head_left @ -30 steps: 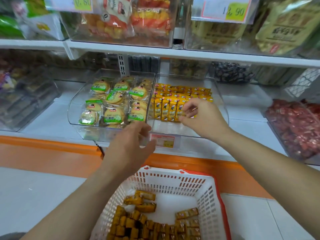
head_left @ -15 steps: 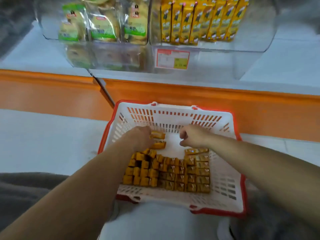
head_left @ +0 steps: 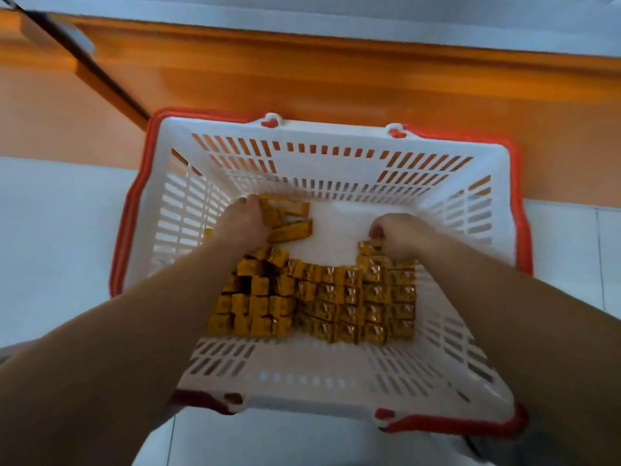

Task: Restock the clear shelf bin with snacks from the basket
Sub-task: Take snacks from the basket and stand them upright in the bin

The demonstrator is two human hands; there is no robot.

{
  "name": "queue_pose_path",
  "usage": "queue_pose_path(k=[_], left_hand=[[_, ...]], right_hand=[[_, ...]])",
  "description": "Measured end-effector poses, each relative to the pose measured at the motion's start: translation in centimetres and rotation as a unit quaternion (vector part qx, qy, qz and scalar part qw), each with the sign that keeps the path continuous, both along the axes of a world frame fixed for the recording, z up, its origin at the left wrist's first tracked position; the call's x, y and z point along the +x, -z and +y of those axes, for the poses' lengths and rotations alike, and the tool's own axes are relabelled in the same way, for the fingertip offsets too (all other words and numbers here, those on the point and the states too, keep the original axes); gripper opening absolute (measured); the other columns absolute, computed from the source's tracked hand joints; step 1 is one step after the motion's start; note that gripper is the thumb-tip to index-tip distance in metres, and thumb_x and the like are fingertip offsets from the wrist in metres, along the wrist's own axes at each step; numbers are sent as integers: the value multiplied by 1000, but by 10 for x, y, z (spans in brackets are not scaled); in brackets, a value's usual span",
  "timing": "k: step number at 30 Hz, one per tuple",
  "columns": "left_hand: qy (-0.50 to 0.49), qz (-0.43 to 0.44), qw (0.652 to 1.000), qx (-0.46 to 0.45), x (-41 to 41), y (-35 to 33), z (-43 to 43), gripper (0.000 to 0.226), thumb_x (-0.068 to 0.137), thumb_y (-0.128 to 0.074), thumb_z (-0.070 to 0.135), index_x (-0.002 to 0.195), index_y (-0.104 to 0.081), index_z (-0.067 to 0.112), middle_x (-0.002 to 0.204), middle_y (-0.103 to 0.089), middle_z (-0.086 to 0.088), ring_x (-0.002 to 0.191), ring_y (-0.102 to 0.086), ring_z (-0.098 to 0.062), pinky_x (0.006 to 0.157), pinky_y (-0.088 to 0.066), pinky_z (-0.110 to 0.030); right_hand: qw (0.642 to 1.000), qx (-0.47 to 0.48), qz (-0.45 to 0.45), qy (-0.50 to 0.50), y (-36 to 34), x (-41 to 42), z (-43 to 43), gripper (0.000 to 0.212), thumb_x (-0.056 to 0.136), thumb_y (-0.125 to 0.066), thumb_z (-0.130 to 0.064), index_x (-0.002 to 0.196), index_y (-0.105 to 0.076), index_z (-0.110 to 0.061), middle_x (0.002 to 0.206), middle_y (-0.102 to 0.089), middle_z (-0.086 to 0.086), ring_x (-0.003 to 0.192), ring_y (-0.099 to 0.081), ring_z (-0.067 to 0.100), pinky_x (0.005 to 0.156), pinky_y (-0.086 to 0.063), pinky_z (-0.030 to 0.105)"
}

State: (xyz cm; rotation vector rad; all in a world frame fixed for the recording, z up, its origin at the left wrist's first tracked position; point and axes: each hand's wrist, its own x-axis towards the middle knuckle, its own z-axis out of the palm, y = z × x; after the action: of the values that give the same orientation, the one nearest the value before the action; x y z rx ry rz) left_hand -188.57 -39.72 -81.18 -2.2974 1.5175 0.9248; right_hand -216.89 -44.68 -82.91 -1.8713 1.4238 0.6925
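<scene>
head view: a white slotted basket (head_left: 336, 136) with a red rim is seen from above. it is set on a pale tiled floor (head_left: 60, 230), just in front of an orange shelf base (head_left: 336, 82). a dark seam (head_left: 84, 62) is drawn slantwise across that base at the upper left.

the snack packets (head_left: 336, 297), yellow-orange and foil-bright, are found inside the basket. they are packed in tight rows over the near half of its bottom. white bottom is shown beyond them, where a few loose packets (head_left: 292, 227) are laid at angles near the far left.

the left hand (head_left: 243, 223) is seen inside the basket at that far left spot. its fingers (head_left: 250, 205) are curled together and clamped over the loose packets. some of these are hidden under the palm, so their number cannot be told.

the right hand (head_left: 400, 235) is seen over the far end of the right-hand rows. its fingers (head_left: 378, 230) are bunched and bent downward, and the end packet (head_left: 369, 247) of one row is pinched at its top edge between fingertips and thumb.

both forearms are stretched in from the near side, over the basket's near wall. the two hands are held well apart, with white basket bottom between them.
</scene>
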Motion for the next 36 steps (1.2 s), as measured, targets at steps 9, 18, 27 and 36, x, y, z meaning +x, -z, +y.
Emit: queue_pose_path(k=[9,18,27,36], left_hand=[[24,72,996,-38,1,0,-4,42,91,-72,45,124,-64,20,114,-66,-3,102,-61,-24,79,-51,-36],[41,154,987,16,-33,18,-9,40,99,-62,41,134,-62,22,132,-65,-4,102,-59,-19,80,-46,-30],[63,163,981,79,-37,24,-2,61,80,-80,55,129,-56,27,122,-65,5,105,-60,-17,92,-54,-39],[21,170,982,81,-40,17,-5,84,50,-69,73,119,-56,26,107,-60,5,89,-56,-12,65,-43,-28]], right_hand=[[1000,10,-27,-5,-3,2,-4,35,95,-60,-38,127,-62,-24,119,-64,1,100,-55,19,82,-45,32],[993,115,16,16,-5,5,-5,43,100,-42,-39,130,-57,-13,130,-58,9,112,-54,23,93,-43,36],[983,174,-14,51,-11,8,-1,37,90,-59,-40,122,-56,-21,110,-58,2,92,-60,19,77,-53,35],[992,81,-58,83,-10,7,-3,40,86,-70,-37,120,-63,-19,99,-60,-2,85,-58,13,62,-46,28]])
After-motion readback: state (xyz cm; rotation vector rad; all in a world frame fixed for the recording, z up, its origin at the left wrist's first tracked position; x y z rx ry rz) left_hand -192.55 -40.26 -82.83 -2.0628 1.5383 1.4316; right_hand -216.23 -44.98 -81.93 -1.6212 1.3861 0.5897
